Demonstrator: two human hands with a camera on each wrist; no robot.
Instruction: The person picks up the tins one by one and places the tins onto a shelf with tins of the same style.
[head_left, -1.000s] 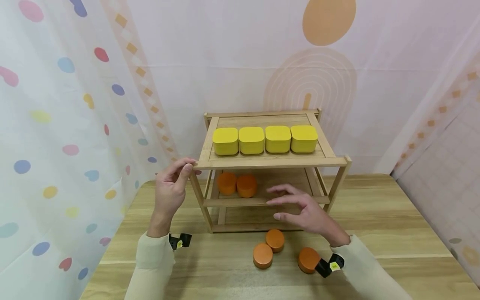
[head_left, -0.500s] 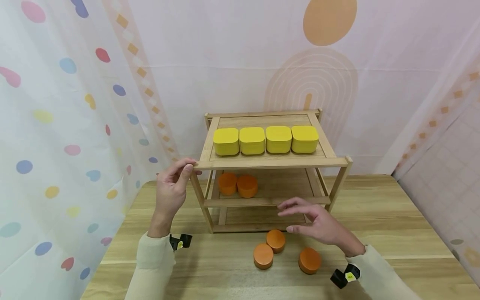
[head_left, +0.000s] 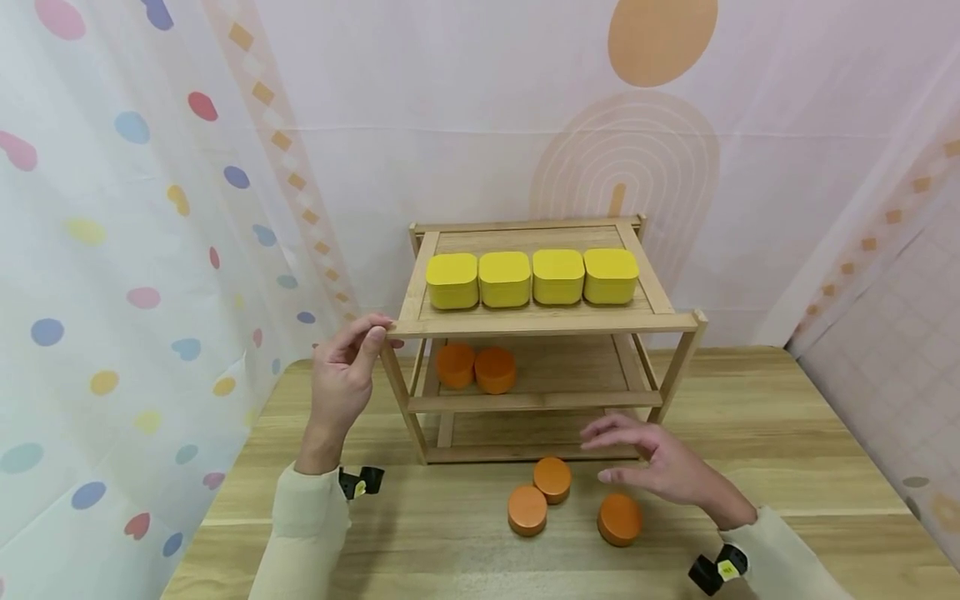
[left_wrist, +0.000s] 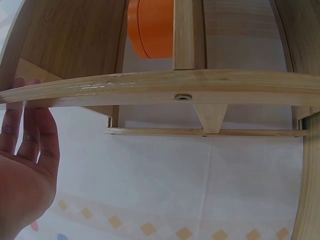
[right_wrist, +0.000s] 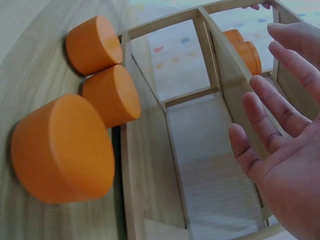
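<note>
My left hand grips the front left corner of a wooden three-tier shelf rack, thumb in front and fingers at the top rail. In the left wrist view, fingertips show behind the rail. Empty and with fingers spread, my right hand hovers in front of the rack's lower right side. Below and left of it, a round orange tin-like container stands on the table. Two more, a left one and a back one, sit close together near the rack's front foot rail.
A row of several yellow rounded-square boxes lines the top tier. On the middle tier, two orange round containers stand side by side at the left. A patterned curtain hangs behind the wooden table.
My right hand has drawn back from the middle tier, moving right and toward me, with nothing in it. The left hand stays at the rack's corner.
</note>
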